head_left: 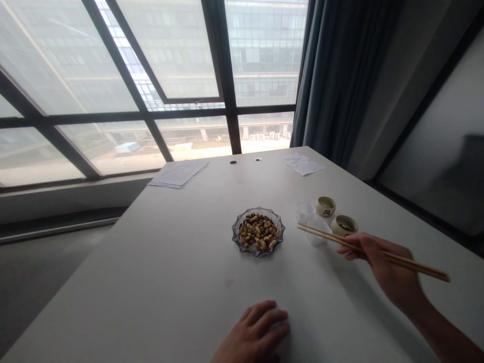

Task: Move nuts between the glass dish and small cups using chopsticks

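My right hand (393, 267) is closed around a pair of wooden chopsticks (325, 234), with the tips pointing left. Those tips hover over or near two clear, faceted plastic cups (318, 233), and nothing shows between them. Just beyond my fingers stands a small beige cup (345, 225) with something dark inside. Behind it is a second beige cup (325, 205) with a dark character on its side. Left of the cups sits a scalloped glass bowl (257, 252) holding peanuts in shells and darker pieces (258, 231). My left hand (257, 333) rests on the table, fingers loosely bent and holding nothing visible.
The white table (170, 262) narrows toward the window (181, 50). Stacked papers (178, 174) lie at its far left, with more sheets (302, 164) at the far right. Two round holes (233, 162) sit near the far edge. A dark curtain (333, 75) hangs at right.
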